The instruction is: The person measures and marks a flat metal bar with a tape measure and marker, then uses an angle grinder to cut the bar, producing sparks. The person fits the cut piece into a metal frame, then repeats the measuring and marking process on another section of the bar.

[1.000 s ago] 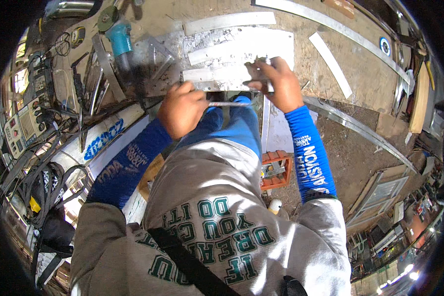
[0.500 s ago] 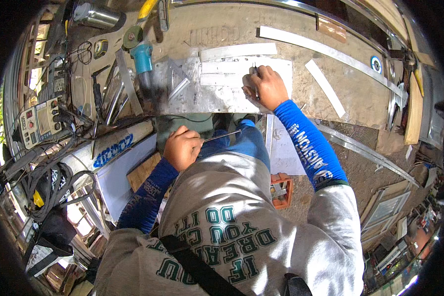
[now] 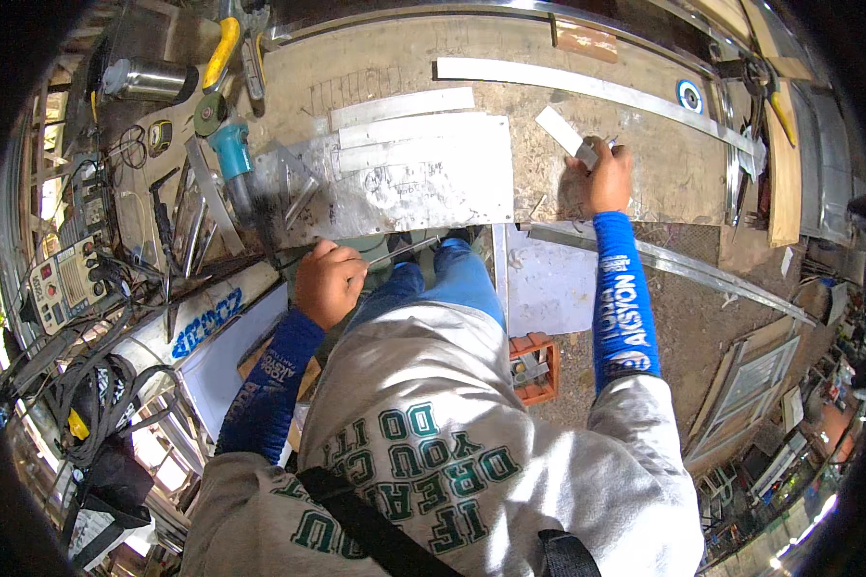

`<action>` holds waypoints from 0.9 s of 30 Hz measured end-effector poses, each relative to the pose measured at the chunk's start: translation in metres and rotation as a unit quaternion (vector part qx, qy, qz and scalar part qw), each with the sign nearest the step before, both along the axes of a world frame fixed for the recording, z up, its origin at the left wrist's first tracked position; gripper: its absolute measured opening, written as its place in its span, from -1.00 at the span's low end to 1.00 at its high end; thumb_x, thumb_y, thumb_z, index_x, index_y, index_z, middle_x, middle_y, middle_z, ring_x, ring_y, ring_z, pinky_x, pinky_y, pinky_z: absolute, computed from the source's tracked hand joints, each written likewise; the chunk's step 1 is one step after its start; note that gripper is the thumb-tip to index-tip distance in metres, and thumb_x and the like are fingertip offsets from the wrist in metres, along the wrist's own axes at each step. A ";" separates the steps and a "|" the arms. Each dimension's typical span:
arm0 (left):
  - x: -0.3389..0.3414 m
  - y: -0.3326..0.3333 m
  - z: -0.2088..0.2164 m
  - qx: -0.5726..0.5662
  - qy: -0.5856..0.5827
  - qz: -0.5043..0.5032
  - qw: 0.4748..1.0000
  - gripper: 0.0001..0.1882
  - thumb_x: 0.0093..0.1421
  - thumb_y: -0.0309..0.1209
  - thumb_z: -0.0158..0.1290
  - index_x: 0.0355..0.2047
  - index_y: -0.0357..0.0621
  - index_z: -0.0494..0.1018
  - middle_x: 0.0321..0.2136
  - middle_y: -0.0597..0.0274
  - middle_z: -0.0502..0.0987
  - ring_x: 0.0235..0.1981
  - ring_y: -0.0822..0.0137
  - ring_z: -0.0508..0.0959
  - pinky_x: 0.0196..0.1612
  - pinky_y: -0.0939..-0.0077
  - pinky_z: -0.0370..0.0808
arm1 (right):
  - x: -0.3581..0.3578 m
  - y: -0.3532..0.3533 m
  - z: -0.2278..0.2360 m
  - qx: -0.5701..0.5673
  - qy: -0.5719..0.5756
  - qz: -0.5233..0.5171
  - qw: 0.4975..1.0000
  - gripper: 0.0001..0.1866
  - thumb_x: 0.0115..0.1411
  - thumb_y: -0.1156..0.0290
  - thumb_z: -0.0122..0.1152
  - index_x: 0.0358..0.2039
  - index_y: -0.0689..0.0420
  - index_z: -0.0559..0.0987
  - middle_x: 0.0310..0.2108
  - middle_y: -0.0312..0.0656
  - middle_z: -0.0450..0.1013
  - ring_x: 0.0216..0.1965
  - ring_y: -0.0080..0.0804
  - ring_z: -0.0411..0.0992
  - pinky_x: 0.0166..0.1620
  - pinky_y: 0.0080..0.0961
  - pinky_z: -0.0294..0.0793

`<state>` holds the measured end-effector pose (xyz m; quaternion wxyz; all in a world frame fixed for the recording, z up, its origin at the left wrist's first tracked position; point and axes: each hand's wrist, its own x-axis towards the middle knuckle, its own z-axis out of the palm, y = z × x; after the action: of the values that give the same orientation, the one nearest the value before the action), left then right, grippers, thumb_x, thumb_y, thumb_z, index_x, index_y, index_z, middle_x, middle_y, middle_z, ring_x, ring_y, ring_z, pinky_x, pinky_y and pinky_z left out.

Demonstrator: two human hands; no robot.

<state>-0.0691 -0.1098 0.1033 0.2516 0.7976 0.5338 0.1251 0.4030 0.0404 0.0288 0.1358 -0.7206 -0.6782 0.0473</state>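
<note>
My left hand is closed round one end of a thin metal rod, which points right above my knees. Over the bench, my right hand bends its fingers round the lower part of a short white strip. A thin tip sticks out beyond those fingers; what it belongs to is hidden. To the left of that hand lies a pale, stained metal plate. Another white strip lies along the plate's far edge. A small triangular square rests at the plate's left end.
A teal angle grinder, a tape measure and a steel tumbler lie left on the bench. One long white strip crosses the far side, near a blue-and-white disc. An orange crate stands below.
My right hand has moved right, from the pale plate to the short white strip. My left hand still holds the rod. The whole view has shifted, so the bench appears further left.
</note>
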 end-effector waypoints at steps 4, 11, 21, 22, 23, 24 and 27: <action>0.004 0.005 -0.002 -0.007 0.012 -0.009 1.000 -0.90 0.11 -0.42 0.29 -0.35 -0.08 0.73 -0.29 0.31 0.68 -0.19 0.12 0.56 -0.18 0.15 0.54 | 0.029 0.010 -0.015 -0.011 0.015 0.062 0.998 -0.51 0.08 0.21 0.56 -0.01 0.14 0.68 -0.16 0.13 0.50 -0.08 0.19 0.51 -0.01 -0.04 0.56; -0.006 0.001 0.003 0.023 0.033 -0.028 0.999 -0.91 0.11 -0.43 0.29 -0.36 -0.08 0.71 -0.29 0.33 0.67 -0.19 0.14 0.55 -0.16 0.18 0.52 | 0.015 0.003 0.018 -0.018 0.043 0.196 0.979 -0.55 0.02 0.30 0.52 -0.08 0.16 0.64 -0.14 0.12 0.50 -0.13 0.17 0.55 -0.04 -0.03 0.60; -0.014 0.011 0.012 -0.008 0.065 -0.015 0.998 -0.89 0.13 -0.51 0.25 -0.31 -0.13 0.71 -0.24 0.18 0.70 -0.18 0.04 0.58 -0.07 0.10 0.56 | -0.170 -0.021 -0.001 0.042 0.186 0.391 0.901 -0.63 0.06 0.36 0.39 -0.09 0.14 0.62 -0.25 0.04 0.48 -0.17 0.07 0.53 -0.14 -0.06 0.57; -0.015 0.014 0.011 -0.003 0.069 -0.018 0.997 -0.89 0.13 -0.50 0.25 -0.31 -0.14 0.71 -0.24 0.17 0.69 -0.18 0.04 0.57 -0.07 0.09 0.56 | -0.178 -0.026 -0.002 0.058 0.192 0.382 0.902 -0.64 0.08 0.36 0.38 -0.08 0.13 0.63 -0.23 0.05 0.49 -0.16 0.07 0.53 -0.14 -0.07 0.57; -0.017 0.018 0.009 0.001 0.073 -0.021 0.997 -0.89 0.13 -0.49 0.26 -0.31 -0.15 0.71 -0.24 0.16 0.69 -0.18 0.04 0.57 -0.08 0.08 0.56 | -0.173 -0.032 -0.001 0.054 0.213 0.326 0.919 -0.64 0.10 0.36 0.38 -0.06 0.11 0.63 -0.21 0.07 0.50 -0.15 0.08 0.53 -0.12 -0.07 0.57; -0.019 0.019 0.009 0.005 0.080 -0.018 0.997 -0.89 0.13 -0.49 0.26 -0.31 -0.16 0.71 -0.24 0.16 0.68 -0.17 0.03 0.57 -0.08 0.07 0.56 | -0.169 -0.040 0.005 0.050 0.237 0.275 0.931 -0.64 0.11 0.35 0.38 -0.05 0.08 0.64 -0.19 0.08 0.50 -0.14 0.09 0.53 -0.11 -0.08 0.58; -0.007 0.036 -0.003 0.072 0.116 -0.046 0.990 -0.90 0.11 -0.47 0.25 -0.34 -0.12 0.70 -0.27 0.19 0.66 -0.18 0.04 0.56 -0.11 0.07 0.55 | -0.124 -0.060 0.019 0.075 0.201 0.135 0.967 -0.68 0.23 0.36 0.35 -0.01 0.13 0.66 -0.10 0.12 0.52 -0.05 0.13 0.51 0.03 -0.09 0.55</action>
<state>-0.0764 -0.0735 0.1007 0.1356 0.8462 0.5121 0.0581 0.2790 -0.0192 0.0476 0.3155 -0.5862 -0.7293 0.1580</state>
